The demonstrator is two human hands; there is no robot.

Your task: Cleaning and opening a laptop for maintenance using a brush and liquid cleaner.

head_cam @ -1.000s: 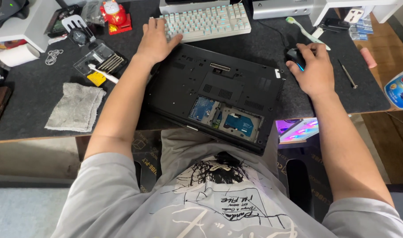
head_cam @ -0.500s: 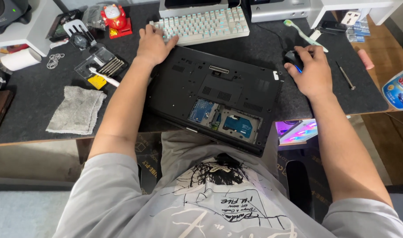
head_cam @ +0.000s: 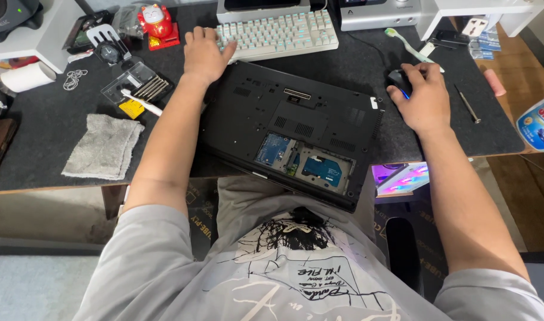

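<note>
Left hand (head_cam: 203, 54) stretched forward, palm down, fingers spread flat, forearm bare and straight; right hand (head_cam: 423, 95) out to the side, palm down, fingers curled in a cupped grip, wrist level, elbow bent, both arms reaching from short grey sleeves.

Person's wearing a loose light grey t-shirt with short sleeves, arms bare below them. Front has a black sketchy line-art print with some scribbled handwriting-style lettering. Both hands bare, no gloves.
</note>
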